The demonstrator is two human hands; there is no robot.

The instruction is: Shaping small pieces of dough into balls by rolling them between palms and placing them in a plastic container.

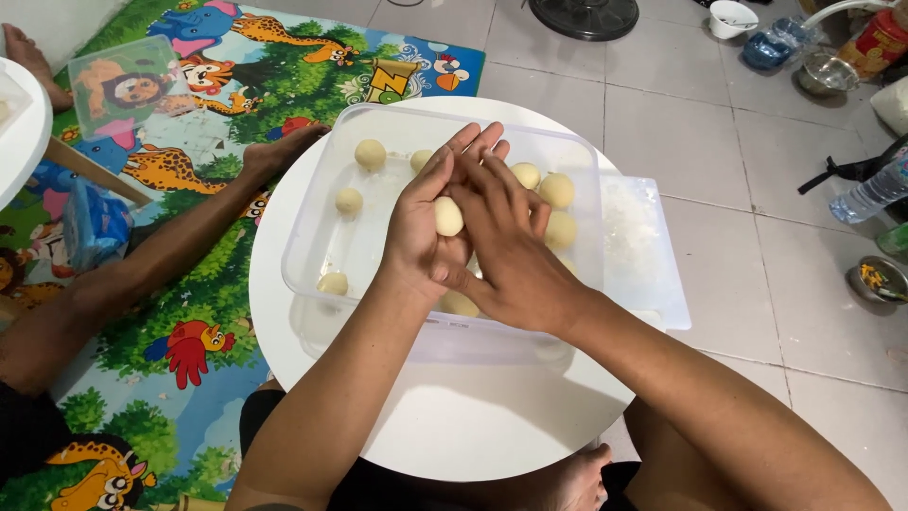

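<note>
Near edge: a bare foot [579, 473] of the person shows under the round white surface [445, 426]. Both forearms reach over it to a clear rectangular plastic tub [322, 203] sitting on the surface.

Left hand [426, 222], palm up and fingers pointing away, cups a pale yellow dough ball [448, 217] above the tub's middle. Right hand [506, 246] lies over it from the right, fingers across the left palm, so the ball is pressed between the two palms; both hands are loosely closed on it, not clenched. The ball looks slightly egg-shaped, long axis roughly up-down in the picture, pointing away from the person; only part of it shows between the hands.

In the tub: more pale dough balls [370, 154], several left of the hands, several right [556, 190], one near the front wall [333, 283]. All lie apart from the held one.

Right of the tub, touching its side, a clear plastic lid [643, 246] lies flat, partly off the surface edge.

Left, another person's bare arm [142, 260] stretches over a colourful cartoon animal play mat [189, 312]. Far: grey tiled floor [700, 123], black fan base [579, 17], clear water bottle [875, 194].
</note>
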